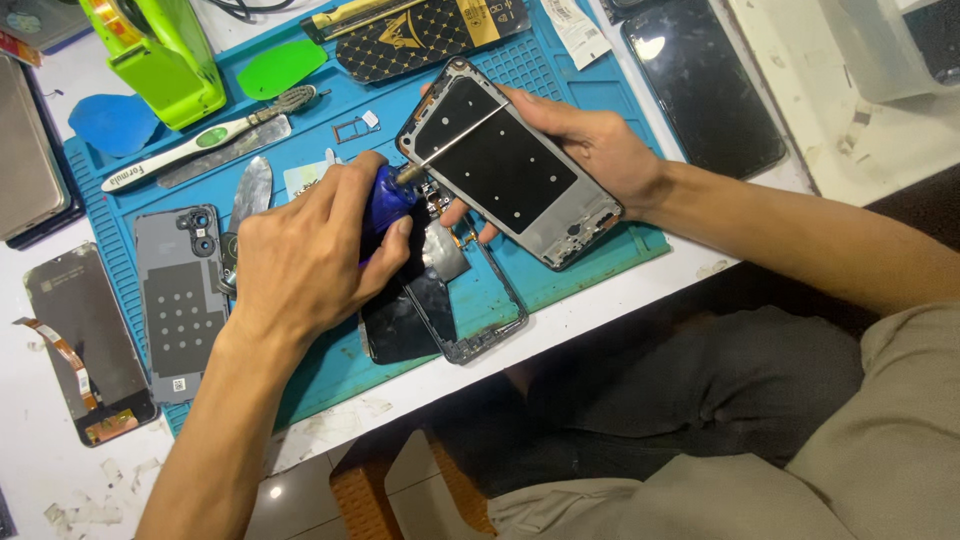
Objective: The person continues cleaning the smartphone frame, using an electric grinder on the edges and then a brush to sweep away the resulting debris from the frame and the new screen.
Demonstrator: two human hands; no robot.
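Observation:
My left hand (305, 255) is closed around a blue-handled tool (385, 195) whose thin metal shaft (455, 140) lies across a phone frame (505, 165). My right hand (590, 140) grips that grey frame from its far side and holds it tilted above the blue work mat (590, 245). The frame's inner face carries a black panel. Below my left hand lies an opened phone body (455, 300) with a dark screen part and a silvery piece.
A grey phone back cover (180, 300) and a screen with an orange flex cable (85, 345) lie at the left. A toothbrush (200, 145), metal spatulas, green and blue picks, a green device (160, 55) and a dark glass panel (700, 85) lie at the back.

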